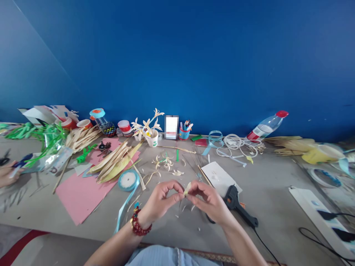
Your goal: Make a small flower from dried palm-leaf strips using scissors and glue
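Note:
In front of my body, my left hand (166,199) and my right hand (203,197) meet fingertip to fingertip. Both pinch a small pale yellow craft flower (188,187), its upper part standing above the fingers. A thin dark strand, perhaps its stem, hangs below; its base is hidden by my fingertips. Just beyond lie loose cream petals (178,172) and small finished-looking flowers (164,161). A black glue gun (239,207) rests to the right of my right hand. Light blue ribbon on a spool (128,180) lies to the left of my left hand.
Pink paper (80,195) and dried husks (115,162) cover the left side. Cream flowers stand in a paper cup (152,139) at the back. A power strip (313,212) and cables sit right. At the far left, another person's hand (7,175) is near scissors.

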`<state>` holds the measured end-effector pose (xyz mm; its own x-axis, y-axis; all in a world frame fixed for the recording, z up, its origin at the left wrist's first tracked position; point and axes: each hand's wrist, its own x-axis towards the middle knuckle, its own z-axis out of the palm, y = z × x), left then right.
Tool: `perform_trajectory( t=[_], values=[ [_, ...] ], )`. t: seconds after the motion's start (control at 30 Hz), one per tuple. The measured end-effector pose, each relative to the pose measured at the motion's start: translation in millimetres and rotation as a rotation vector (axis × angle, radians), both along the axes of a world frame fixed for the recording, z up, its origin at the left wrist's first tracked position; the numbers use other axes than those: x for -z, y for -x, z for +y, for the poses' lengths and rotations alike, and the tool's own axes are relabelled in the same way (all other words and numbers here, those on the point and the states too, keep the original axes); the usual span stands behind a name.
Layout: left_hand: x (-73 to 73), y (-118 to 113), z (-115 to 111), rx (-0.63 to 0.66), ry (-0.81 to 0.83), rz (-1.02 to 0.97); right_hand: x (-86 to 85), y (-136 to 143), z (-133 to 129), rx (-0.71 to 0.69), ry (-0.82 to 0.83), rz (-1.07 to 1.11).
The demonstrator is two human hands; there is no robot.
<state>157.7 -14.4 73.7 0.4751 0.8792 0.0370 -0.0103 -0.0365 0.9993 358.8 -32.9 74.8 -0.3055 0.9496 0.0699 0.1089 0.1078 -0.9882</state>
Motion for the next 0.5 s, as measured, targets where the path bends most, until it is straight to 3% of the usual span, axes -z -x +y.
perform_trajectory(
  t=[0.17, 0.3, 0.5],
  values=[
    [-1.4, 2.3, 1.3, 0.032, -0.054, 0.071, 6.8, -2.0, 3.0, -0.082, 0.25, 0.172],
    [-1.6, 4.2, 3.6, 0.037, -0.016, 0.036, 12.3, 0.3, 3.4, -0.08, 0.299, 0.239],
    [2.1, 4.5, 0.0, -0.108, 0.235, -0.13, 22.9, 3.6, 0.0, 0.122, 0.424, 0.424]
  ],
)
